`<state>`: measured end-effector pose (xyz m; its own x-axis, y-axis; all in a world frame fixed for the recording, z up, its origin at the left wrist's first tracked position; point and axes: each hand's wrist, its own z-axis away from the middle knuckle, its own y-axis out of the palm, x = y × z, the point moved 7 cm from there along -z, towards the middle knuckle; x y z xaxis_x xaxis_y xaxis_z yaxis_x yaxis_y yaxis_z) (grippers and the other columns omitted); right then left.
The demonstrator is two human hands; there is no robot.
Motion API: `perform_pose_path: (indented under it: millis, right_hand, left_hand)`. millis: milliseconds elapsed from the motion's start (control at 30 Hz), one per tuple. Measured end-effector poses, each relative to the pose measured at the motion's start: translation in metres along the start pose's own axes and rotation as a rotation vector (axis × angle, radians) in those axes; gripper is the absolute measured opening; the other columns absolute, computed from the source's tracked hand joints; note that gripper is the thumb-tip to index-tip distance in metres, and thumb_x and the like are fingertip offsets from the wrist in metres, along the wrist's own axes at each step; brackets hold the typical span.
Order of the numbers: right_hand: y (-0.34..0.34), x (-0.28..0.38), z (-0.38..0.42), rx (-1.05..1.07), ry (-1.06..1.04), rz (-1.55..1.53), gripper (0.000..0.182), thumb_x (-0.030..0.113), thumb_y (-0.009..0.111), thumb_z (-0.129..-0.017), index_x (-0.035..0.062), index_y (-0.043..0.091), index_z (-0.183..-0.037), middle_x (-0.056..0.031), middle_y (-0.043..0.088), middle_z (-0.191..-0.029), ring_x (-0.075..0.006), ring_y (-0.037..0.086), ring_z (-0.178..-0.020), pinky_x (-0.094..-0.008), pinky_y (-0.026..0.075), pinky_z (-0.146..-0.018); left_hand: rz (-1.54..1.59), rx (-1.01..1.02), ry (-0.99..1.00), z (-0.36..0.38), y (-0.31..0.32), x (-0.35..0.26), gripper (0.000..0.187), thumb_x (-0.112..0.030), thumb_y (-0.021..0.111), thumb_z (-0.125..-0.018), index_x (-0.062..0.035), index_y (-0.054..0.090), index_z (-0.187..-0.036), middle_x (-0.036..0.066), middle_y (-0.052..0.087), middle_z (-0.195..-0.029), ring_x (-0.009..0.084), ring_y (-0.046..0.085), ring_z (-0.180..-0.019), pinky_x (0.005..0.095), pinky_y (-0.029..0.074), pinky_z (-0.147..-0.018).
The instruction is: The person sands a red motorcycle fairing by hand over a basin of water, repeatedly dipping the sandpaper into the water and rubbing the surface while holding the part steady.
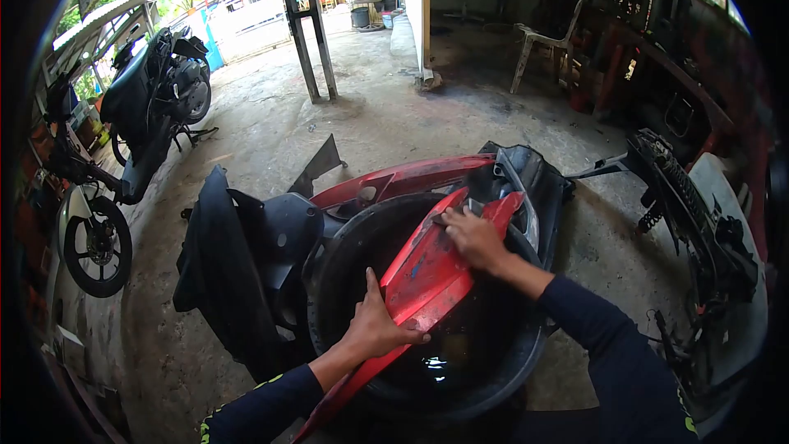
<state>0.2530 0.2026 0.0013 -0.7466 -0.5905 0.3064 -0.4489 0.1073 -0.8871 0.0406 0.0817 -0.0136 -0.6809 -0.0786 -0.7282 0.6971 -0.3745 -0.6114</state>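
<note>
A long red motorcycle fairing panel (427, 279), scuffed and wet-looking, lies slantwise over a large black tub (526, 345) with dark water at its bottom. My left hand (374, 325) grips the panel's lower part, fingers along one edge and thumb across its face. Near the panel's upper end, my right hand (475, 240) presses on the surface with bent fingers. Something small and dark shows under those fingertips; I cannot make out what it is. Behind the tub rests a second red panel (403, 174).
Black plastic body panels (234, 263) stand left of the tub, and another black part (538, 185) lies behind it on the right. A motorcycle (148, 107) is parked at left. A stripped frame part (690, 214) stands right. Beyond are a metal post (308, 25) and a plastic chair (559, 37).
</note>
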Motion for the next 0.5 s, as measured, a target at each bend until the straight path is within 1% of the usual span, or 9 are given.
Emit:
perform_pose_path:
  millis: [33, 67, 167, 233, 267, 300, 367, 400, 500]
  right_hand:
    - [-0.001, 0.025, 0.004, 0.031, 0.035, 0.066, 0.037, 0.018, 0.056, -0.099, -0.003, 0.066, -0.128, -0.0209, 0.065, -0.137, -0.044, 0.06, -0.128, -0.056, 0.045, -0.112]
    - [0.001, 0.061, 0.021, -0.192, -0.284, 0.215, 0.037, 0.016, 0.058, -0.097, -0.0012, 0.066, -0.129, -0.0191, 0.067, -0.133, -0.0433, 0.063, -0.125, -0.0574, 0.045, -0.111]
    - [-0.002, 0.08, 0.038, -0.095, -0.367, -0.017, 0.038, 0.017, 0.06, -0.096, 0.0005, 0.066, -0.13, -0.0197, 0.066, -0.135, -0.0434, 0.063, -0.126, -0.0577, 0.042, -0.115]
    - [-0.009, 0.024, -0.001, 0.102, 0.007, -0.001, 0.033, 0.019, 0.062, -0.091, 0.0009, 0.07, -0.116, -0.0162, 0.068, -0.128, -0.0418, 0.066, -0.115, -0.0587, 0.051, -0.102]
    - [0.0, -0.017, -0.011, -0.025, 0.131, -0.151, 0.037, 0.016, 0.061, -0.094, 0.0053, 0.069, -0.128, -0.0177, 0.066, -0.136, -0.0422, 0.061, -0.129, -0.0559, 0.042, -0.115]
    - [0.002, -0.004, -0.005, -0.029, 0.133, -0.151, 0.037, 0.016, 0.061, -0.094, 0.0053, 0.069, -0.128, -0.0177, 0.066, -0.136, -0.0422, 0.061, -0.129, -0.0559, 0.042, -0.115]
    - [0.001, 0.083, 0.022, -0.105, -0.281, 0.108, 0.035, 0.015, 0.06, -0.094, 0.0051, 0.071, -0.126, -0.0165, 0.066, -0.136, -0.0432, 0.06, -0.13, -0.0571, 0.043, -0.114]
    - [0.0, 0.112, 0.044, -0.135, -0.355, -0.041, 0.034, 0.015, 0.062, -0.093, 0.0037, 0.071, -0.123, -0.0167, 0.068, -0.133, -0.0457, 0.062, -0.125, -0.0582, 0.044, -0.112]
    - [-0.008, 0.075, 0.024, -0.093, -0.408, 0.094, 0.034, 0.016, 0.062, -0.091, 0.0012, 0.071, -0.12, -0.0159, 0.069, -0.131, -0.0389, 0.065, -0.123, -0.0556, 0.051, -0.104]
  left_hand:
    - [-0.049, -0.017, 0.0, -0.003, -0.001, 0.0, 0.162, -0.052, 0.097, -0.059, 0.0124, -0.015, -0.157, 0.037, 0.041, -0.153, 0.0504, 0.046, -0.14, 0.0536, 0.035, -0.12]
    - [-0.047, -0.019, 0.001, -0.005, 0.001, 0.005, 0.162, -0.052, 0.097, -0.059, 0.0124, -0.015, -0.157, 0.037, 0.041, -0.153, 0.0504, 0.046, -0.14, 0.0536, 0.035, -0.12]
    - [0.023, -0.052, 0.096, -0.005, 0.0, 0.006, 0.163, -0.052, 0.097, -0.059, 0.0105, -0.016, -0.158, 0.037, 0.04, -0.153, 0.0531, 0.043, -0.141, 0.0543, 0.034, -0.12]
    - [0.022, 0.0, -0.015, 0.0, -0.001, 0.001, 0.163, -0.053, 0.097, -0.058, 0.0101, -0.016, -0.158, 0.037, 0.038, -0.155, 0.0553, 0.043, -0.14, 0.0547, 0.033, -0.12]
    - [0.019, 0.0, -0.016, 0.0, -0.001, 0.002, 0.163, -0.053, 0.097, -0.058, 0.0101, -0.016, -0.158, 0.037, 0.038, -0.155, 0.0553, 0.043, -0.14, 0.0547, 0.033, -0.12]
    - [-0.012, 0.0, -0.004, 0.0, 0.0, 0.002, 0.163, -0.053, 0.096, -0.059, 0.0105, -0.016, -0.157, 0.037, 0.038, -0.155, 0.0554, 0.043, -0.139, 0.0535, 0.034, -0.12]
    - [-0.042, -0.008, 0.01, -0.005, 0.003, 0.007, 0.163, -0.054, 0.096, -0.059, 0.011, -0.017, -0.157, 0.037, 0.038, -0.155, 0.0555, 0.044, -0.139, 0.0524, 0.035, -0.12]
    - [-0.031, -0.032, 0.065, -0.003, 0.005, 0.007, 0.162, -0.054, 0.096, -0.06, 0.011, -0.017, -0.157, 0.038, 0.039, -0.154, 0.0551, 0.045, -0.138, 0.0514, 0.036, -0.12]
    - [0.002, -0.035, 0.048, -0.001, 0.002, 0.005, 0.162, -0.054, 0.096, -0.06, 0.011, -0.016, -0.157, 0.038, 0.04, -0.153, 0.0531, 0.046, -0.139, 0.0498, 0.037, -0.119]
